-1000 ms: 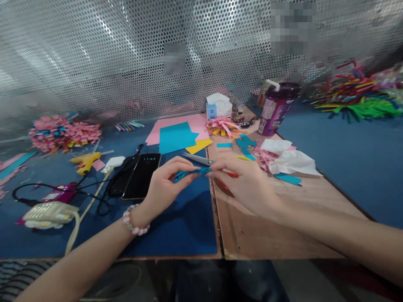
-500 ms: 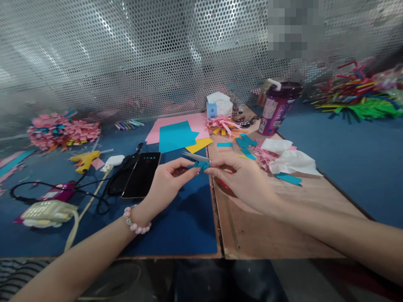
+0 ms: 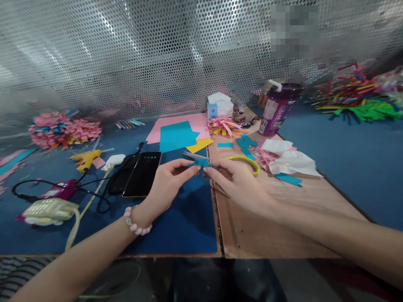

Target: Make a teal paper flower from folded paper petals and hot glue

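Both my hands meet over the seam between the blue mat and the wooden board. Thumb and fingertips of my left hand (image 3: 171, 178) pinch a small notched piece of blue paper (image 3: 200, 162) from the left. My right hand (image 3: 236, 180) pinches the same piece from the right. Scissors show just behind the fingers: a metal blade (image 3: 191, 155) points left, and a yellow handle loop (image 3: 256, 167) sticks out past the right hand. Their middle is hidden, and I cannot tell whether the right hand's other fingers hold them.
A phone (image 3: 143, 176), a yellow glue gun (image 3: 86, 159) and cables lie left. Beyond my hands are blue sheets (image 3: 178, 136), pink paper (image 3: 201, 121) and a tissue box (image 3: 220, 109). Right of them stand a purple cup (image 3: 277, 109), blue scraps (image 3: 245, 141) and crumpled tissue (image 3: 294, 161).
The right fingers have shifted on the blue paper, which is now gripped from both sides. The yellow scissor loop has come out behind the right hand; the red part below it is hidden.
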The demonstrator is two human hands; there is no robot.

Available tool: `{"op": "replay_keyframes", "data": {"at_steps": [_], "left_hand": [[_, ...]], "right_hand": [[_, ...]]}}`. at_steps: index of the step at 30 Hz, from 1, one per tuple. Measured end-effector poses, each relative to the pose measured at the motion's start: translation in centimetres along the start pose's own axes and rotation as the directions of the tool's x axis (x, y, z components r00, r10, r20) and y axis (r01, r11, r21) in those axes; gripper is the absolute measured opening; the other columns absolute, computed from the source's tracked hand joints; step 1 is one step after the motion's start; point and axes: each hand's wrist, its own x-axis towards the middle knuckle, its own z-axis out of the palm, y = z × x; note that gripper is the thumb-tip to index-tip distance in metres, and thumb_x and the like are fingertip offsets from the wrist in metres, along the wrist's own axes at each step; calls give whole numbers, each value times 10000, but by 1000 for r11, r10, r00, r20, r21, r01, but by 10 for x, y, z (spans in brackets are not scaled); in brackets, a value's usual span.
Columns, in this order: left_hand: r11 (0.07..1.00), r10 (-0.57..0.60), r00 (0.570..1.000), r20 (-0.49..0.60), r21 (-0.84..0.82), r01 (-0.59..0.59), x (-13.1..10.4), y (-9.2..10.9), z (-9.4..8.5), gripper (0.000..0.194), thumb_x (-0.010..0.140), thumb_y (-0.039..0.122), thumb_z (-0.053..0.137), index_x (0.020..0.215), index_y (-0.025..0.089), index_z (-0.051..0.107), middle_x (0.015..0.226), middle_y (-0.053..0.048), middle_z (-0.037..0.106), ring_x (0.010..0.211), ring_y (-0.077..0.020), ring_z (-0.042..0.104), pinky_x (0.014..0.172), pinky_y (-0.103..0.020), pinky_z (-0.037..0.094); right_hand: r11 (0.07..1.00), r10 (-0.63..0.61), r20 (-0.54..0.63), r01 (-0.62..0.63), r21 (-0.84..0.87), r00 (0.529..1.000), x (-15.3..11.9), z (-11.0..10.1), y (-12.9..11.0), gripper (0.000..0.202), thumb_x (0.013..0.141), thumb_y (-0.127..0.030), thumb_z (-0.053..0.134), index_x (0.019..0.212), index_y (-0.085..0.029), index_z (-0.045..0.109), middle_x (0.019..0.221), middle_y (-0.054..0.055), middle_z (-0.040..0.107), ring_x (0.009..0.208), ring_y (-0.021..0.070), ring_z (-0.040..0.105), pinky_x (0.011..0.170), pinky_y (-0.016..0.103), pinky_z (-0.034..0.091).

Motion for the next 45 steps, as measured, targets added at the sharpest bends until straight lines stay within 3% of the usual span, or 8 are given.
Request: {"op": "replay_keyframes", "data": {"at_steps": [14, 30, 33, 39, 45], "left_hand": [[997, -58, 998, 3, -51, 58, -3, 3, 1, 196, 689, 304, 794, 816, 165, 742, 779, -31, 719, 720, -134, 630, 690, -250, 494], [997, -58, 998, 15, 49, 57, -4, 6, 1, 234, 701, 351, 779, 828, 161, 727, 774, -21, 717, 731, -136, 638, 693, -234, 494], [995, -24, 999, 21, 93, 22, -5, 7, 0, 237, 713, 346, 769, 842, 154, 718, 782, -24, 709, 723, -134, 632, 677, -231, 494], [979, 126, 989, 75, 153, -136, -6, 10, 0, 182, 760, 304, 726, 849, 149, 694, 852, -36, 698, 778, -141, 634, 742, -252, 523], [940, 246, 960, 130, 207, -269, -6, 8, -1, 121, 792, 256, 695, 862, 161, 669, 861, -33, 677, 817, -138, 627, 770, -245, 524]], "right_hand": [[996, -38, 3, 38, -82, 999, 1, -2, -1, 231, 918, -287, 524, 759, -165, 639, 732, 11, 659, 681, 126, 592, 619, 258, 444], [976, -112, -16, 106, -189, 994, 2, -2, 3, 239, 906, -259, 542, 708, -156, 627, 691, -2, 640, 639, 109, 545, 595, 249, 400], [982, -93, -13, 89, -168, 996, 2, -1, 5, 240, 911, -292, 532, 740, -157, 632, 705, 8, 634, 656, 125, 555, 604, 265, 417], [987, -150, -46, 146, -70, 988, 0, 1, 9, 167, 874, -272, 579, 984, -161, 637, 896, 37, 651, 790, 149, 597, 688, 285, 480], [981, -186, -86, 181, -65, 979, -4, 0, 7, 100, 854, -245, 591, 908, -162, 607, 785, 8, 605, 668, 118, 567, 590, 256, 465]]}}
